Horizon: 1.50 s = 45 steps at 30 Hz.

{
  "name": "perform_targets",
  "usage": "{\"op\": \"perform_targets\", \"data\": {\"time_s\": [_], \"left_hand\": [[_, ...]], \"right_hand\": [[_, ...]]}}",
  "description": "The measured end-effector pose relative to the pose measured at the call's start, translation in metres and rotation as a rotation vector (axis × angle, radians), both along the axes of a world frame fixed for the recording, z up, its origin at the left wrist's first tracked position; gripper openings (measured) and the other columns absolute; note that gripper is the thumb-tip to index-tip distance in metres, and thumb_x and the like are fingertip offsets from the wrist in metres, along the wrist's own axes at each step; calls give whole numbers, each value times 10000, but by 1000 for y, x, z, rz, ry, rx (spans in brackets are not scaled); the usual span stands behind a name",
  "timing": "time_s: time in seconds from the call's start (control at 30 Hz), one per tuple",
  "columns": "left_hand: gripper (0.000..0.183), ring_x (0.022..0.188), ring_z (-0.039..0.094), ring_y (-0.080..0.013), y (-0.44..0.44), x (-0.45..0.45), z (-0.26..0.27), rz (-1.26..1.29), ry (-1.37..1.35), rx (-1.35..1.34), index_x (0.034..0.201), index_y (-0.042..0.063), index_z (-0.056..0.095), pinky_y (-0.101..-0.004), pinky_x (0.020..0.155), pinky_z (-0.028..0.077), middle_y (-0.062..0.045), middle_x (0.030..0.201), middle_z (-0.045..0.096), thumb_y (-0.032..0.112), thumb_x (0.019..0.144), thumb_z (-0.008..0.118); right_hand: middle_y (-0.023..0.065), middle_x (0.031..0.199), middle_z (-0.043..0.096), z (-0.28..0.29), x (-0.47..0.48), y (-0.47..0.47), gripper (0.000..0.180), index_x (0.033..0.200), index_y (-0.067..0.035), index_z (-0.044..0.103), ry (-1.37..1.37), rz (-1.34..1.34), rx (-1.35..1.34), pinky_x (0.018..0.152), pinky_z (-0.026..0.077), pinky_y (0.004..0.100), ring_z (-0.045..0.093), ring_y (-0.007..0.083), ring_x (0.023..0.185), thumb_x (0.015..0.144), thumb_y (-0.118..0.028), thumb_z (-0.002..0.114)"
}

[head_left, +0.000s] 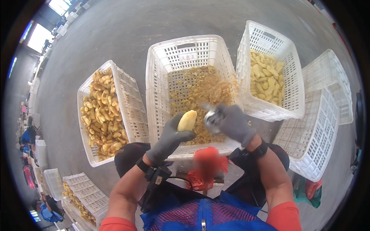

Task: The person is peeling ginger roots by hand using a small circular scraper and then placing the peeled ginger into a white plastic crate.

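Note:
My left hand [170, 138], in a grey glove, grips a smooth, pale yellow piece of ginger [187, 120] upright over the near part of a white plastic crate [150, 95]. To its right, my gloved right hand [235, 122] is closed around a blurred metal tool [213, 119], whose kind I cannot tell; it is apart from the ginger. Brown and yellow peelings [215, 89] cover much of the crate's bottom below both hands. The left crate [115, 86] holds unpeeled ginger [104, 109]. Pale peeled ginger [267, 78] lies in the right crate [294, 66].
White crates [312, 130] stand at the right, beside a green and red bag [310, 192]. Red netting [202, 173] is between my knees. Another crate [86, 187] with ginger stands at lower left, near a person in blue [49, 210].

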<state>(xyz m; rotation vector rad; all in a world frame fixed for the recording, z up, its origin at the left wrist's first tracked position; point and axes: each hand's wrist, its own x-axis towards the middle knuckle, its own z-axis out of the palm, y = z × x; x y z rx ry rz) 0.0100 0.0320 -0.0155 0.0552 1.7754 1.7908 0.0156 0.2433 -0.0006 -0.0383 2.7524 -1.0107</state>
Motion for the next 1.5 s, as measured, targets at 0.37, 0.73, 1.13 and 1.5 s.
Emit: {"op": "perform_targets", "data": {"time_s": [0.37,0.73,1.13,1.5], "left_hand": [[470,793,547,-87,4,-1,5,-73,-40,9,1114,16,527,-219,685,445,-27,907,580,74,664,650],[488,796,535,-85,0,-1,11,-153,-101,-9,1091,2,565,-229,703,440,-27,925,586,113,629,675],[501,775,527,-105,-8,-3,5,-65,9,-27,1112,6,535,-236,683,435,-21,891,555,89,637,673],[510,828,571,-93,4,5,4,-28,145,-89,1114,11,524,-244,704,481,-49,934,597,90,648,714]], "right_hand": [[165,679,624,7,8,-20,279,877,-51,618,-25,234,123,630,487,436,637,335,683,781,-312,610],[174,687,624,-2,8,-17,270,855,-35,619,-48,206,111,641,484,437,632,341,683,774,-292,616],[214,739,623,10,1,-12,270,876,-4,641,-142,175,-69,679,477,421,625,356,731,761,-247,609],[214,711,612,1,1,-17,269,814,-3,624,-116,298,-63,689,480,430,620,370,726,777,-266,580]]}}
